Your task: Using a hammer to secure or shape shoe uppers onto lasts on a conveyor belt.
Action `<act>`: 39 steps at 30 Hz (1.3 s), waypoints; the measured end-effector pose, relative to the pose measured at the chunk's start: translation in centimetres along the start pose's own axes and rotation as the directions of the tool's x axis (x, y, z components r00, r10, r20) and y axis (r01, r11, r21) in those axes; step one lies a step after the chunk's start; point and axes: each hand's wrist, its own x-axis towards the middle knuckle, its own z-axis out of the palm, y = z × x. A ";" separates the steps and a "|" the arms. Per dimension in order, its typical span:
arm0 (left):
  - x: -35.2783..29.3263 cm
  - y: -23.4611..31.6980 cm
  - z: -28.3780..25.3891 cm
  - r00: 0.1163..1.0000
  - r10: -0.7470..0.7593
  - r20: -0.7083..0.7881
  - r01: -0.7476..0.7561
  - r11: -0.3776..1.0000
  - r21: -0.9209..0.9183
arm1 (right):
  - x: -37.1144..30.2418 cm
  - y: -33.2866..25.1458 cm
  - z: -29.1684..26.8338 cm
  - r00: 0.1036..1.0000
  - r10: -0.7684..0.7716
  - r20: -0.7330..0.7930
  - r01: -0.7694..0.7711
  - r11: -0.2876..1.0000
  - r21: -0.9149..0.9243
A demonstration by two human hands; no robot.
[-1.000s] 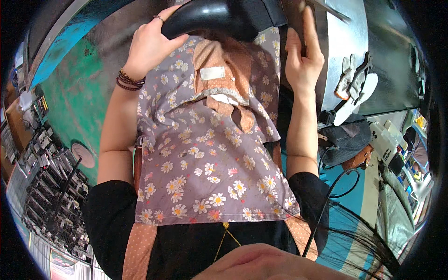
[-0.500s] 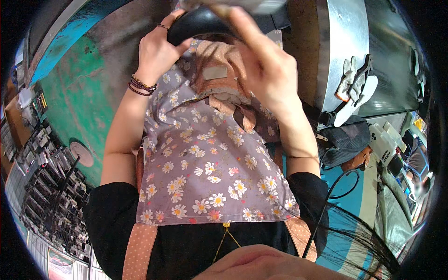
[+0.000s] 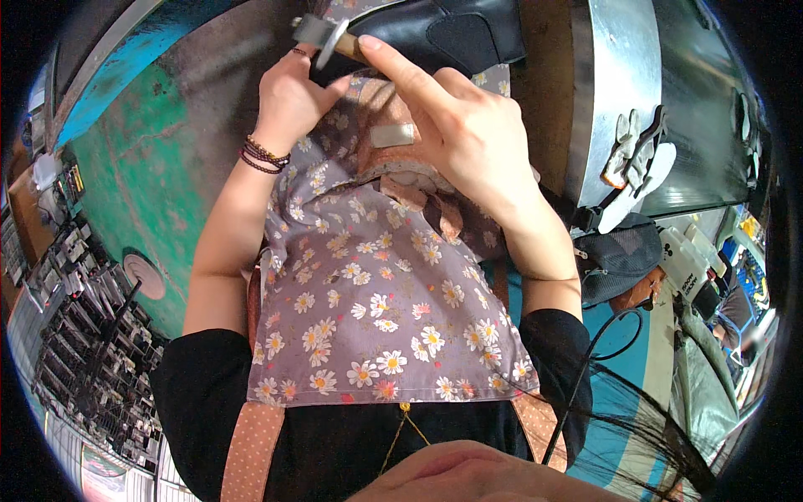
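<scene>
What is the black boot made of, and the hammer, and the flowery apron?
The black boot looks like smooth leather with a dull shine, though it could be imitation. The hammer in the right hand seems to have a grey metal head and a brown wooden handle. The flowery apron is soft woven cloth; it folds and wrinkles.

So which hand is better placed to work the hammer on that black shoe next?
Probably the right hand: it grips the hammer, whose head is at the black shoe. The left hand is pressed against the shoe, seemingly steadying it.

You've got a green concrete floor (image 3: pixel 142 184) w/ a teal strip, dark tool racks (image 3: pixel 75 335) at left, steel machine housing (image 3: pixel 619 92) at right
</scene>
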 end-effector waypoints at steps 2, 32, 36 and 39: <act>0.0 -1.2 0.2 1.000 0.004 0.013 -0.003 0.991 -0.132 | -0.5 -0.5 0.5 0.997 -0.045 -0.068 0.049 0.997 0.061; 3.7 1.7 -3.1 0.927 -0.160 0.338 0.143 0.987 0.075 | -4.1 4.2 3.8 0.867 0.053 -0.495 0.050 0.980 0.193; 4.5 1.9 -3.1 0.917 -0.163 0.365 0.164 0.986 0.028 | -4.9 5.0 4.5 0.890 -0.067 -0.452 0.092 0.995 0.035; 4.3 1.9 -3.0 0.916 -0.144 0.374 0.147 0.989 0.019 | -5.4 5.1 4.1 0.964 0.056 -0.260 -0.050 0.998 0.029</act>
